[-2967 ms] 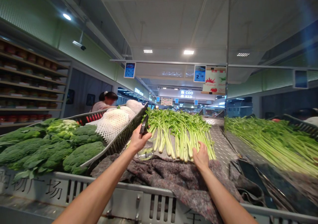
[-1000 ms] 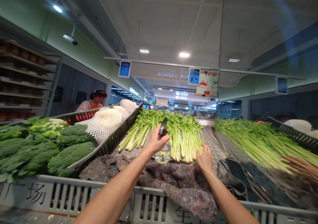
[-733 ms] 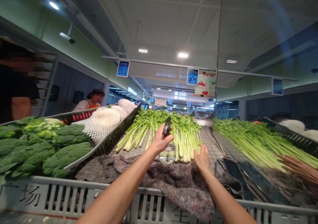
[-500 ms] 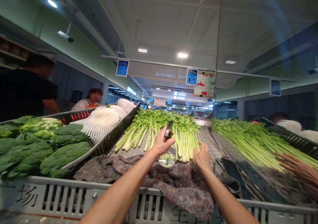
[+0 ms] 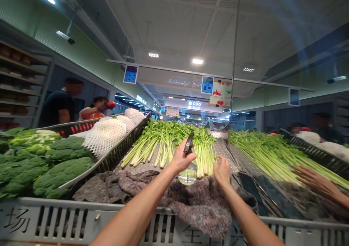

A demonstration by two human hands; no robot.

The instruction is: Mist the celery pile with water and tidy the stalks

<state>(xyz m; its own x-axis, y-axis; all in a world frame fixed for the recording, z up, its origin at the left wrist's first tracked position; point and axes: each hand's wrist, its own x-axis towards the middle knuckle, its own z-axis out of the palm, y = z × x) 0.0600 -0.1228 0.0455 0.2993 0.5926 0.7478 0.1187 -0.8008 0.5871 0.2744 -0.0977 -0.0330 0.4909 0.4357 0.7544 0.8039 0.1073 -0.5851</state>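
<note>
My left hand (image 5: pixel 183 157) is wrapped round the neck of a spray bottle (image 5: pixel 188 175), whose black trigger head shows above the fist. Its clear base holds liquid and hangs just over the front ends of the celery (image 5: pixel 166 144). The celery lies in a wide row, leaves to the back and pale stalk ends towards me. My right hand (image 5: pixel 222 169) is beside the right end of the row, fingers apart and curved, with nothing in it; whether a fingertip touches a stalk I cannot tell. Beneath both hands lies a crumpled grey-brown felt cloth (image 5: pixel 201 206).
Broccoli (image 5: pixel 62 162) fills the left side, by a black crate wall (image 5: pixel 109 162) and white net-wrapped produce (image 5: pixel 106 133). A grey slatted rail (image 5: pixel 133 235) runs along the front. The mirror (image 5: pixel 272 104) on the right reflects celery and a hand. Two people (image 5: pixel 58 104) stand behind, left.
My left hand has carried the spray bottle rightwards along the celery. My right hand stays by the right end. A dark-clothed person has come into view; the other raises something red.
</note>
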